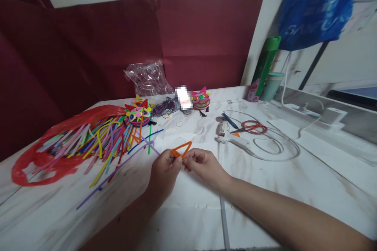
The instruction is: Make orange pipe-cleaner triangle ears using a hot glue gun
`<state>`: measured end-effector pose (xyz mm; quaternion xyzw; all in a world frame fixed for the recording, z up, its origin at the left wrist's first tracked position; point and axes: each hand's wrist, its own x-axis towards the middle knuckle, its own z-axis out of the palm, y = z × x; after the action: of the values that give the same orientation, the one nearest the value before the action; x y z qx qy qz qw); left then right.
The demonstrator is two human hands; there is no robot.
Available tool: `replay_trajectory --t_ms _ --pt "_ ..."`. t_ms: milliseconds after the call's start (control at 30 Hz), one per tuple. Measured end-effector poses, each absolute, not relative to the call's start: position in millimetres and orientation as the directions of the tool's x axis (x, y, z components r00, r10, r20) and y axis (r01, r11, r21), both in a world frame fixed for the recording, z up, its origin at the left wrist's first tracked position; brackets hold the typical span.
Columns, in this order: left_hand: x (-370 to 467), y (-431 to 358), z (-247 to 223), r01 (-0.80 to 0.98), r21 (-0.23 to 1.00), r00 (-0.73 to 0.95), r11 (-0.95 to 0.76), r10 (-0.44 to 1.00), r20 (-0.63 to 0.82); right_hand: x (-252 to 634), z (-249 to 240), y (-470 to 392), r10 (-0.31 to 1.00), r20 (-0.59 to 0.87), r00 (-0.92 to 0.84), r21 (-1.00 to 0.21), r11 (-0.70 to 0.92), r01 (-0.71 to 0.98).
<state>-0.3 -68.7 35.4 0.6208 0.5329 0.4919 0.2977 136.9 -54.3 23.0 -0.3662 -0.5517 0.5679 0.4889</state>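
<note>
An orange pipe cleaner [181,150], bent into a triangle, is held just above the white tabletop [294,188] near its middle. The left hand [165,168] pinches the triangle's lower left corner with fingers closed on it; the right hand [203,164] grips the lower vertex from the other side, fingers likewise closed on the wire. The two hands almost touch at that vertex. To the left lies a spread of loose pipe cleaners [100,141] in many colours, partly resting on a red plastic bag [44,160]. Behind them sit two finished cat-face ornaments [138,115] [201,100] and a crumpled clear bag [147,78]. To the right of the hands lie a white hot glue gun [226,133], its cord looped on the table, and orange-handled scissors [253,127]. A green spray can [266,62] and a teal cup [271,85] stand by the wall. A blue bag [318,4] hangs at upper right; its pale lettering is cut off and unreadable. One item between the ornaments is blurred out.
</note>
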Motion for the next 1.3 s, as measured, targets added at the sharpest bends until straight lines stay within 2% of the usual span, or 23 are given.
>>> replay_trajectory --t_ms 167,300,433,500,567,633,667,733,833,1000,1133,1300 --pt "1.9 -69.1 36.3 0.461 0.821 -0.049 -0.336 0.914 0.402 137.5 23.0 -55.3 0.961 0.135 -0.243 -0.984 0.101 -0.145" --pt "0.8 -68.3 33.8 0.531 0.715 0.028 -0.454 0.853 0.521 137.3 21.6 -56.0 0.956 0.158 -0.246 -0.980 0.122 -0.158" --pt "-3.9 -67.9 28.1 0.558 0.605 0.140 -0.568 0.783 0.605 136.8 23.5 -58.0 0.966 0.074 -0.249 -0.983 0.029 -0.179" --pt "-4.8 -68.0 28.5 0.540 0.641 0.115 -0.546 0.802 0.586 137.4 26.4 -58.6 0.956 0.026 -0.294 -0.975 -0.041 -0.219" --pt "-4.1 -67.4 31.1 0.456 0.779 0.008 -0.430 0.877 0.480 138.7 29.7 -58.1 0.939 0.038 -0.342 -0.963 -0.056 -0.263" --pt "-2.4 -65.7 34.4 0.246 0.930 -0.047 -0.275 0.954 0.295 140.3 31.8 -56.2 0.927 0.108 -0.361 -0.958 0.000 -0.287" --pt "-1.4 -64.7 35.8 0.116 0.974 -0.021 -0.195 0.980 0.199 141.0 31.8 -55.0 0.918 0.155 -0.364 -0.953 0.042 -0.300" --pt "0.2 -62.9 37.5 -0.118 0.991 0.081 -0.066 0.994 0.076 141.6 29.4 -52.5 0.896 0.248 -0.368 -0.934 0.121 -0.335" --pt "1.5 -62.0 37.2 -0.263 0.965 0.169 0.019 0.985 0.026 140.6 22.6 -49.6 0.881 0.308 -0.360 -0.910 0.162 -0.382" --pt "-0.6 -62.0 31.3 -0.176 0.983 0.129 -0.053 0.989 0.076 138.4 16.8 -47.9 0.887 0.314 -0.338 -0.888 0.148 -0.436" --pt "-2.7 -64.4 30.6 -0.105 0.983 0.131 -0.148 0.978 0.161 137.6 19.7 -49.2 0.872 0.303 -0.384 -0.874 0.093 -0.478" --pt "-2.2 -72.3 38.3 0.043 0.965 0.095 -0.258 0.963 0.253 135.9 22.8 -53.8 0.889 0.278 -0.364 -0.882 0.086 -0.463"
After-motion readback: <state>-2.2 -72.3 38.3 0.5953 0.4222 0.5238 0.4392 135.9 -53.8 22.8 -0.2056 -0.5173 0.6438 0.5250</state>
